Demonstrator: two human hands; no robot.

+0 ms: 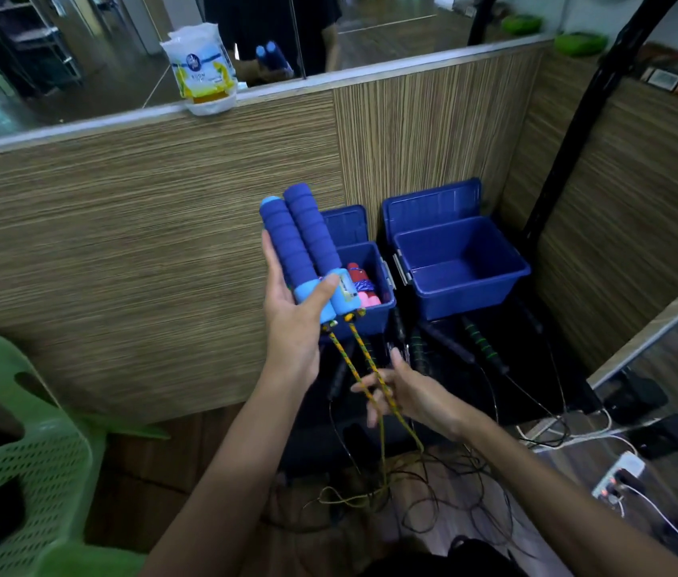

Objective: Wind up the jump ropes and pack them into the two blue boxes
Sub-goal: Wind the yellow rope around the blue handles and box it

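Note:
My left hand (293, 322) holds the two blue foam handles (299, 239) of a jump rope side by side, upright, thumb across their light-blue caps. Its yellow braided cord (360, 351) hangs from the caps in two strands down to a loose heap on the floor. My right hand (416, 393) pinches both strands a little below the handles. Behind them stand two open blue boxes: the smaller left box (374, 314) contains a red and a pink rope bundle (364, 289); the larger right box (460, 268) holds nothing.
Black jump ropes with green-ringed handles (482, 345) lie on the dark floor before the boxes, their thin cords tangled below. A green plastic chair (25, 451) stands at left. A power strip (618, 478) with white cables lies at right. A wood-panelled wall (141, 243) runs behind.

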